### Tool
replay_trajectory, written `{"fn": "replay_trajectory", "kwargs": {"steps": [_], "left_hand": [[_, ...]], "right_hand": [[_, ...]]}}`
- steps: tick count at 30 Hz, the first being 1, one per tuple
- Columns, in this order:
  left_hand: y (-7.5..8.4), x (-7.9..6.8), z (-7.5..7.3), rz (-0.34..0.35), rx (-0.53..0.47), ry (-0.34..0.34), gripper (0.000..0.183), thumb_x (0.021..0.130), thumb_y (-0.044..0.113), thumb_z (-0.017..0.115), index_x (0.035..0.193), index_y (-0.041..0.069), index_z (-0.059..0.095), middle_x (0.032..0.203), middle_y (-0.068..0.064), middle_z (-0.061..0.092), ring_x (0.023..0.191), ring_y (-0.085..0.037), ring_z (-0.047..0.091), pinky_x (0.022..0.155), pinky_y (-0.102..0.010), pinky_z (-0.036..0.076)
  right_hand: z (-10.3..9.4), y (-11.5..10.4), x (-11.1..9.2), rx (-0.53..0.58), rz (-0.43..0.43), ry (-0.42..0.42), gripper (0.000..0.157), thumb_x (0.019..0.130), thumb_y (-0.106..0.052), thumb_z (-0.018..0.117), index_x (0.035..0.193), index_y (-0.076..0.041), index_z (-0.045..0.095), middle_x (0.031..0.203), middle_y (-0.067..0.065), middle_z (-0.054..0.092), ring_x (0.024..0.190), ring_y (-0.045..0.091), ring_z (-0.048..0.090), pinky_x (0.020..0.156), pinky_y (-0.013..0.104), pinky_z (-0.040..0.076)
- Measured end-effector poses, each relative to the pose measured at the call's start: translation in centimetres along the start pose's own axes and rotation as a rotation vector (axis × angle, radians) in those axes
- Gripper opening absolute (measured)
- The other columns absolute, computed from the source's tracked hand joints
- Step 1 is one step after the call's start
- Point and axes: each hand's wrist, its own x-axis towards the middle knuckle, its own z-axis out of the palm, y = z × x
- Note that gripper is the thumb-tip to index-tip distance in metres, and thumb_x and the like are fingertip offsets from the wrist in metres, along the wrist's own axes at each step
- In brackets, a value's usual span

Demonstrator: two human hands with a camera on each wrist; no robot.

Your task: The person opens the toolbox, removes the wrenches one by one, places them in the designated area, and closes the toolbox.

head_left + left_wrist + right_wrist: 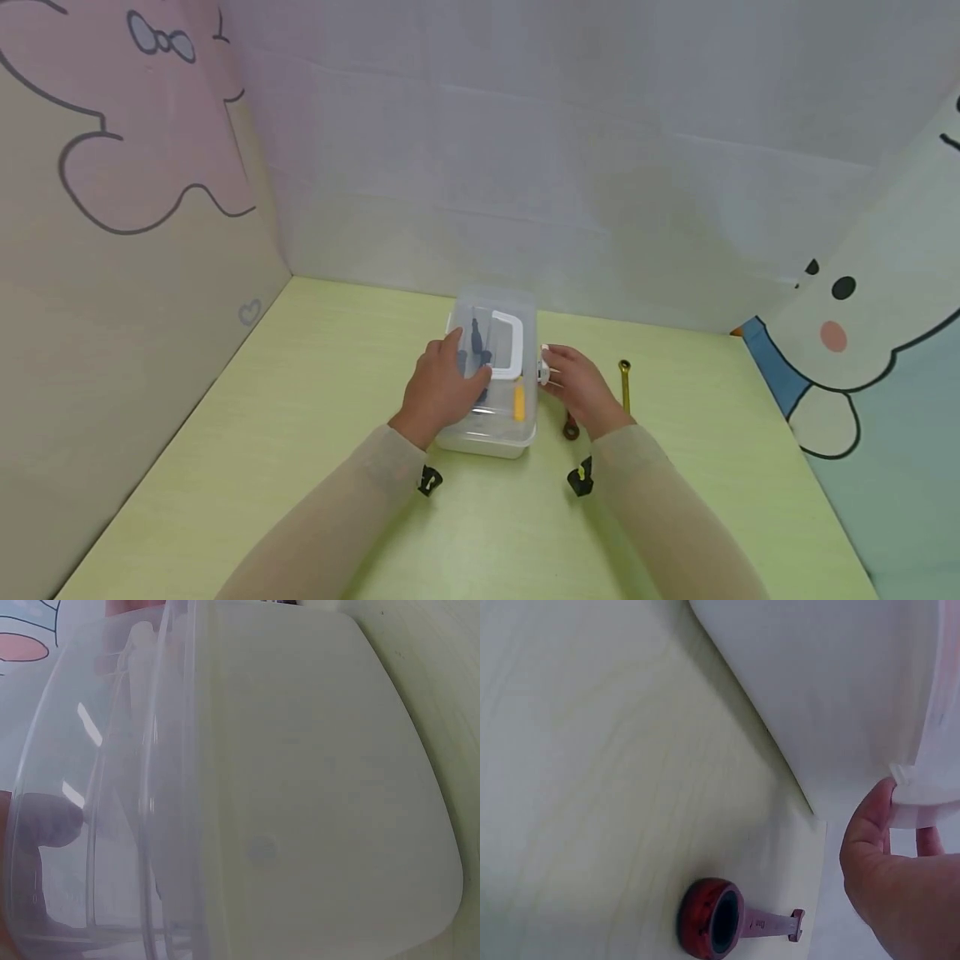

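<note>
A storage box [480,446] with a clear lid [498,408] and pale base stands on the table. My left hand [441,387] rests on the lid with fingers and thumb spread, beside the white carry handle [517,346]. On the box's right side, my right hand [581,383] pinches a white latch [543,367] that sticks out from the wall. The right wrist view shows thumb and fingers around this latch [922,806]. Through the lid show a dark, slim tool [476,337] and a yellow-orange piece [519,400].
A red ring-ended wrench [712,919] lies right of the box, partly hidden by my right hand in the head view. Farther right is a gold-coloured wrench [626,383]. Behind the table [360,350] rises a white wall covering [450,167], with cartoon-printed panels at both sides.
</note>
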Motion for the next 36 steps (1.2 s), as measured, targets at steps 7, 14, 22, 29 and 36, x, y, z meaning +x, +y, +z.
{"fn": "replay_trajectory", "kwargs": {"steps": [7, 14, 22, 29, 36], "left_hand": [[0.1, -0.1, -0.1, 0.0, 0.004, -0.005, 0.082, 0.096, 0.053, 0.061, 0.162, 0.014, 0.032, 0.149, -0.019, 0.045, 0.125, -0.036, 0.052, 0.097, -0.056, 0.049], [0.2, -0.2, -0.1, 0.007, 0.001, -0.003, 0.082, 0.095, 0.052, 0.062, 0.161, 0.014, 0.033, 0.148, -0.019, 0.045, 0.125, -0.037, 0.052, 0.098, -0.057, 0.049], [0.4, -0.4, -0.3, 0.009, 0.004, -0.011, 0.082, 0.096, 0.052, 0.062, 0.161, 0.013, 0.032, 0.148, -0.019, 0.045, 0.124, -0.036, 0.052, 0.097, -0.057, 0.049], [0.1, -0.5, -0.6, 0.015, 0.013, -0.015, 0.082, 0.096, 0.052, 0.061, 0.161, 0.012, 0.032, 0.148, -0.019, 0.045, 0.125, -0.037, 0.051, 0.098, -0.057, 0.049], [-0.1, -0.5, -0.8, 0.01, 0.028, -0.019, 0.082, 0.097, 0.051, 0.059, 0.162, 0.011, 0.031, 0.149, -0.02, 0.043, 0.128, -0.038, 0.049, 0.099, -0.058, 0.048]], "right_hand": [[0.9, 0.1, 0.0, -0.048, -0.006, 0.059, 0.055, 0.105, -0.03, 0.063, 0.149, -0.002, 0.045, 0.143, 0.017, 0.054, 0.128, 0.03, 0.054, 0.105, 0.04, 0.047], [1.0, 1.1, 0.3, 0.048, 0.008, 0.085, 0.051, 0.106, -0.027, 0.062, 0.147, -0.002, 0.047, 0.141, 0.016, 0.055, 0.123, 0.025, 0.054, 0.103, 0.037, 0.046], [1.2, 2.2, 0.4, 0.175, 0.037, 0.111, 0.048, 0.105, -0.022, 0.062, 0.147, -0.002, 0.05, 0.143, 0.015, 0.054, 0.121, 0.028, 0.056, 0.101, 0.035, 0.046], [1.5, 1.4, -0.2, 0.032, 0.046, 0.103, 0.051, 0.104, -0.026, 0.065, 0.147, -0.002, 0.052, 0.145, 0.015, 0.055, 0.129, 0.033, 0.056, 0.107, 0.041, 0.046], [1.8, 0.6, -0.3, -0.039, 0.101, 0.098, 0.046, 0.104, -0.023, 0.065, 0.146, -0.005, 0.055, 0.143, 0.012, 0.057, 0.126, 0.033, 0.059, 0.102, 0.041, 0.05]]}}
